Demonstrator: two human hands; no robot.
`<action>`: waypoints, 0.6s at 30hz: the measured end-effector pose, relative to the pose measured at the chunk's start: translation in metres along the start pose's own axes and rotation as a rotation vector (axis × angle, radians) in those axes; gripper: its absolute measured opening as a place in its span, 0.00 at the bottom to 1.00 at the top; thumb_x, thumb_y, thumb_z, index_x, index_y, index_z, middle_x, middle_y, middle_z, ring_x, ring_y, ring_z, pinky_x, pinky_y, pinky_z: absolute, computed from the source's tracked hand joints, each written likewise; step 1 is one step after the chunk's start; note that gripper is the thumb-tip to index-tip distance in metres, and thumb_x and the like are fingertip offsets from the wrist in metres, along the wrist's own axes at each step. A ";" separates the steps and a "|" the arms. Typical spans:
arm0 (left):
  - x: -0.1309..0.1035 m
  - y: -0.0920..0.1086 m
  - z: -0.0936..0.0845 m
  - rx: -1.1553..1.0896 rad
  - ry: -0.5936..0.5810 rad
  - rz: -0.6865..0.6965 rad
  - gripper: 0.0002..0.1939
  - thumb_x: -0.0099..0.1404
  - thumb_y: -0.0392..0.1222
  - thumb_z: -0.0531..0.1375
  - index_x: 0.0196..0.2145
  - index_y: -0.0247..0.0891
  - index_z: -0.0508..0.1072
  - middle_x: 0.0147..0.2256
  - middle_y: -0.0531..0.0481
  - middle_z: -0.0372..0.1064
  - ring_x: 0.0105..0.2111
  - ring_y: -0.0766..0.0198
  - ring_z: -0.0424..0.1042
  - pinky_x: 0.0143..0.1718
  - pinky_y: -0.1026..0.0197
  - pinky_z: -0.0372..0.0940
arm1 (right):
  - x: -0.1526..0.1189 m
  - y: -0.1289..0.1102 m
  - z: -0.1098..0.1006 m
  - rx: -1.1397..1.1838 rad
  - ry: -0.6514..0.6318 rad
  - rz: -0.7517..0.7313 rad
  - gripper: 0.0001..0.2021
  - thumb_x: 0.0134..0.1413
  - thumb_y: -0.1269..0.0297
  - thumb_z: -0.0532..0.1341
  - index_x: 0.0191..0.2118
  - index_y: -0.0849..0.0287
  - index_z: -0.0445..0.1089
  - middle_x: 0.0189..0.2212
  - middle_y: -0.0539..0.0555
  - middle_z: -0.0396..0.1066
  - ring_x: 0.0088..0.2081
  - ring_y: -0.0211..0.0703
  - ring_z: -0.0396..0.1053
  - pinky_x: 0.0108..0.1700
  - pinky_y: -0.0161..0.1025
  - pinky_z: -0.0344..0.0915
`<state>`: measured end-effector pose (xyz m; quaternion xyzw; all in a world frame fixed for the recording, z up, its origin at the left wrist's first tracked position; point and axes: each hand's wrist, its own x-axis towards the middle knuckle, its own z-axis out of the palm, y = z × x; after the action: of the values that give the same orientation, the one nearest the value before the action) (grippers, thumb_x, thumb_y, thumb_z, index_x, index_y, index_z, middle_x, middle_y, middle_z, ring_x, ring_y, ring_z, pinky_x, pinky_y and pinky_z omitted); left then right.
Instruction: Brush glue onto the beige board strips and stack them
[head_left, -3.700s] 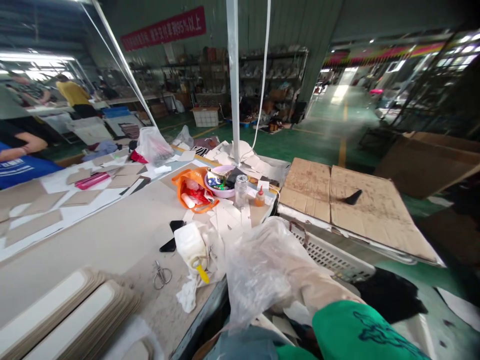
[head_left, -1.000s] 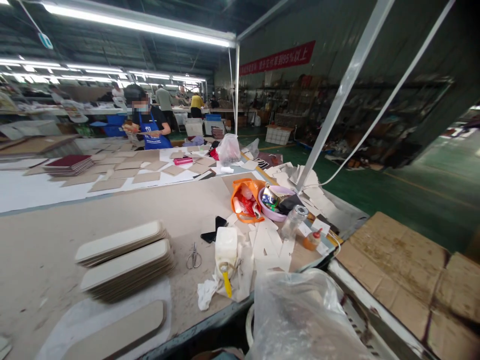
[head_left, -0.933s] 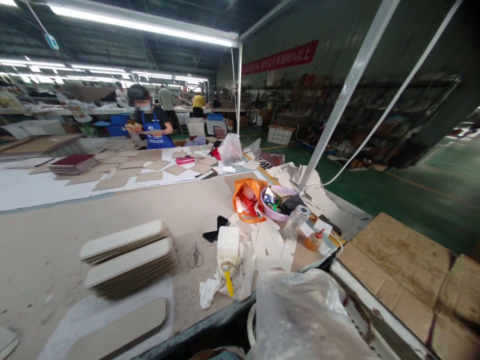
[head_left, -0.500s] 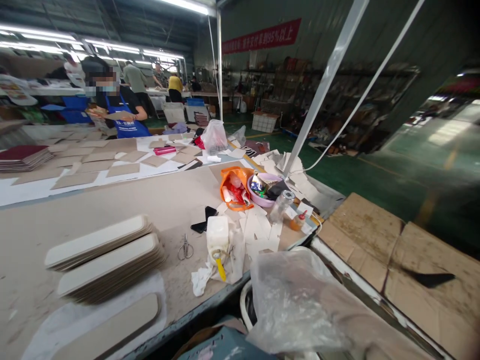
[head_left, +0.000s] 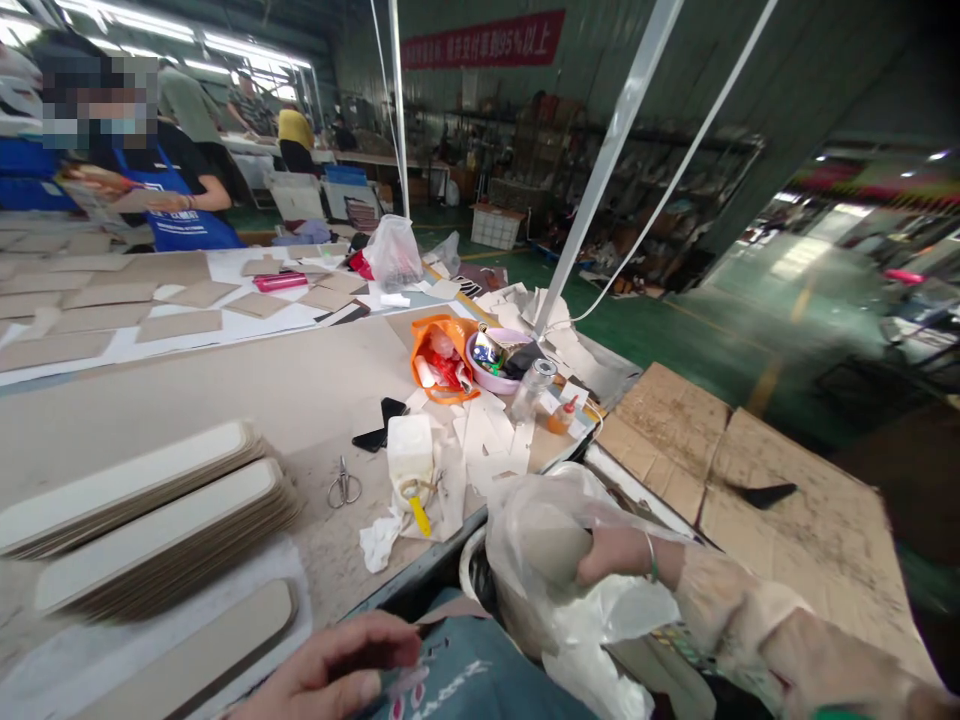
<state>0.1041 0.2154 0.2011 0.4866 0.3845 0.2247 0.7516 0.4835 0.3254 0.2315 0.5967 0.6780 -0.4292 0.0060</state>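
Note:
My right hand point(head_left: 604, 556), with a bangle at the wrist, is closed around the end of a grey-beige board point(head_left: 555, 552) at the mouth of a clear plastic bag point(head_left: 517, 510). My left hand point(head_left: 341, 665) is at the bottom, fingers apart and slightly curled, over the edge of my teal apron point(head_left: 480, 670), holding nothing. To its left a single rounded strip point(head_left: 202, 650) lies on white paper, beside two stacks of similar strips point(head_left: 165, 535). Scissors point(head_left: 344, 487) and a white container point(head_left: 410, 450) with a yellow-handled tool point(head_left: 420, 515) lie beyond my left hand.
An orange bag point(head_left: 442, 360), a lilac basin point(head_left: 495, 375), a glass jar point(head_left: 536, 385) and a small bottle point(head_left: 562, 415) stand along the table's far right. Cardboard point(head_left: 810, 560) covers a surface to the right. A person in a blue apron point(head_left: 191, 222) works across the table.
Both hands have come into view, the right one at the plastic bag with a board in its grip. The bag's mouth has opened. The camera view has turned right.

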 end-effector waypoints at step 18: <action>0.113 0.033 0.076 -0.355 -0.289 0.049 0.36 0.56 0.46 0.62 0.60 0.50 0.53 0.64 0.43 0.43 0.56 0.49 0.59 0.55 0.45 0.54 | -0.037 -0.006 -0.019 0.925 -0.214 -0.082 0.32 0.21 0.71 0.70 0.44 0.66 0.69 0.33 0.57 0.74 0.32 0.51 0.71 0.35 0.44 0.69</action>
<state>0.2335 0.2674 0.2083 0.3831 0.2151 0.2351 0.8670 0.4990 0.3076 0.2666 0.4618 0.4345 -0.7450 -0.2072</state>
